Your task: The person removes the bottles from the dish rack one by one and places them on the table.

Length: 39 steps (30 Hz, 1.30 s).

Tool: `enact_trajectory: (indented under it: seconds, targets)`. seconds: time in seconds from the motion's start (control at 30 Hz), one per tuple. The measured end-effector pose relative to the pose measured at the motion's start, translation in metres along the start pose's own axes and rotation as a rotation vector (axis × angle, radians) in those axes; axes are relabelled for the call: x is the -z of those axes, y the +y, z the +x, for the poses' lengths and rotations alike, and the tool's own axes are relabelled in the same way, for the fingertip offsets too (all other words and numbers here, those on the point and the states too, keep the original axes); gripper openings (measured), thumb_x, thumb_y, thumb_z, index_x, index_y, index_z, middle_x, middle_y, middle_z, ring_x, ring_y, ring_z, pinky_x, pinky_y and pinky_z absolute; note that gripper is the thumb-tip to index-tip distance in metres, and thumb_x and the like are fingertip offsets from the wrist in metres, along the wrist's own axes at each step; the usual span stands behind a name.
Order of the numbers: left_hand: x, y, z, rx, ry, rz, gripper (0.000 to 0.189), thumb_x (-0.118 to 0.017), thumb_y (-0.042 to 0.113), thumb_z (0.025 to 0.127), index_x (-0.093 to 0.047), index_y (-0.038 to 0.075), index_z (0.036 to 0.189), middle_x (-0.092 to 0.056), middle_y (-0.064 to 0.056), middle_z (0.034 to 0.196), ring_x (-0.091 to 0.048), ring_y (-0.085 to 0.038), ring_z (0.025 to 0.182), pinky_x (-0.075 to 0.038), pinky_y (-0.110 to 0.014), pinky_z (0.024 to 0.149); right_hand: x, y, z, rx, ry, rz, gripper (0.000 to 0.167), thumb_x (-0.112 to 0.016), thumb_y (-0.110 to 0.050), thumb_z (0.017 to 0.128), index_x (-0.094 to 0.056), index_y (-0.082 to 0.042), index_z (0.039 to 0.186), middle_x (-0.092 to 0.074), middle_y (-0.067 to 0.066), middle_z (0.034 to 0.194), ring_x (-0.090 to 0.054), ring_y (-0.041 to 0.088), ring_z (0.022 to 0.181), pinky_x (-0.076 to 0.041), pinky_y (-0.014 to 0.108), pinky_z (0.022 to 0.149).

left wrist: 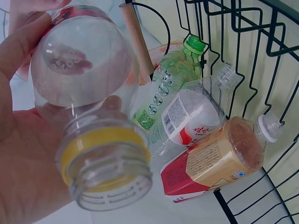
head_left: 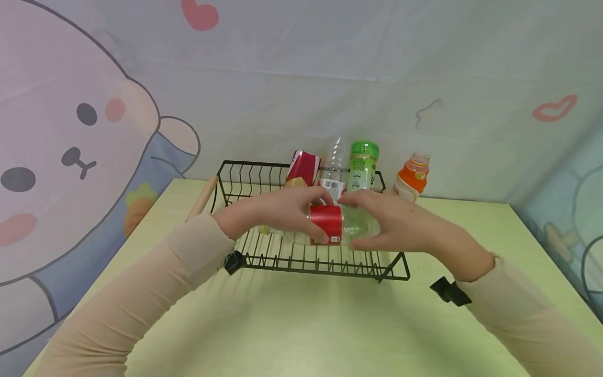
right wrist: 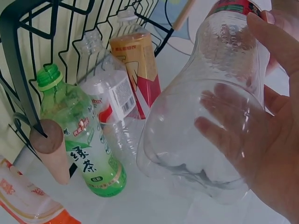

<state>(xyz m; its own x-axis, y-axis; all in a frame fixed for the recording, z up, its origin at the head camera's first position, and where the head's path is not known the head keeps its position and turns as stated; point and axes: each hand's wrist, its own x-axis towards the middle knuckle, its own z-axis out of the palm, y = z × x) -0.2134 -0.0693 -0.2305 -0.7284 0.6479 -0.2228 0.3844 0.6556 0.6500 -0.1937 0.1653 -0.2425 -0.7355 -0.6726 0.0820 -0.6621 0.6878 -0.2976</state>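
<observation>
Both hands hold a clear plastic bottle (head_left: 328, 224) sideways over a black wire basket (head_left: 301, 266). A red label wraps its middle. My left hand (head_left: 293, 210) grips it toward the neck, where the left wrist view shows an uncapped mouth with a yellow ring (left wrist: 107, 144). Around the base end curves my right hand (head_left: 406, 222), its fingers visible through the plastic. Behind the hands, a red and gold bottle (left wrist: 215, 156), a clear bottle with a white label (left wrist: 194, 114) and a green tea bottle (right wrist: 86, 135) lean against the basket's back side.
An uncapped bottle with an orange and white label (head_left: 412, 177) is just beyond the basket's right end. Wooden handles (head_left: 203, 198) flank the basket. It stands on a pale yellow-green table (head_left: 301, 324), with a cartoon-printed cloth (head_left: 301, 104) hanging behind.
</observation>
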Motion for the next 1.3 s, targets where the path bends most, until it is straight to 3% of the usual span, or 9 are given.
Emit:
enact_trajectory:
  seconds: [0.1,0.4,0.8,1.13,1.3]
  targets:
    - [-0.001,0.0,0.001,-0.002,-0.001,0.001,0.055,-0.076,0.021,0.08,-0.047,0.016,0.127,-0.055,-0.005,0.121,-0.055,-0.023,0.105,-0.056,-0.032,0.074,-0.002,0.0,0.0,0.014,0.002,-0.005,0.071,-0.079,-0.034,0.078,-0.048,-0.013,0.138,-0.056,0.0,0.132,-0.054,0.018,0.115,-0.052,0.039,0.087]
    - [-0.005,-0.002,0.005,0.003,-0.008,-0.003,0.055,-0.077,0.021,0.08,-0.048,0.014,0.126,-0.055,-0.004,0.119,-0.056,-0.022,0.104,-0.055,-0.03,0.075,-0.008,0.004,0.0,0.038,0.004,-0.023,0.062,-0.078,-0.033,0.08,-0.053,-0.012,0.133,-0.058,0.002,0.128,-0.055,0.021,0.113,-0.049,0.043,0.089]
    - [-0.009,-0.005,0.009,-0.019,0.029,-0.033,0.055,-0.076,0.02,0.081,-0.047,0.014,0.128,-0.054,-0.004,0.124,-0.056,-0.022,0.106,-0.056,-0.03,0.076,-0.01,0.011,-0.001,0.035,0.026,-0.025,0.06,-0.079,-0.029,0.079,-0.054,-0.01,0.131,-0.06,0.002,0.124,-0.054,0.02,0.107,-0.051,0.04,0.085]
    - [0.011,-0.003,0.003,-0.031,0.112,-0.012,0.067,-0.077,0.028,0.079,-0.043,0.018,0.136,-0.051,-0.005,0.131,-0.055,-0.024,0.11,-0.055,-0.033,0.078,0.002,0.02,-0.007,-0.025,0.07,-0.004,0.059,-0.078,-0.027,0.08,-0.053,-0.008,0.13,-0.06,0.004,0.119,-0.055,0.021,0.104,-0.054,0.039,0.081]
    - [0.02,-0.002,-0.004,-0.056,0.168,-0.018,0.069,-0.078,0.03,0.079,-0.043,0.018,0.136,-0.053,-0.005,0.126,-0.053,-0.025,0.113,-0.054,-0.036,0.082,0.011,0.026,-0.014,-0.069,0.093,0.051,0.062,-0.077,-0.026,0.082,-0.049,-0.008,0.134,-0.058,0.005,0.123,-0.054,0.022,0.111,-0.051,0.045,0.089]
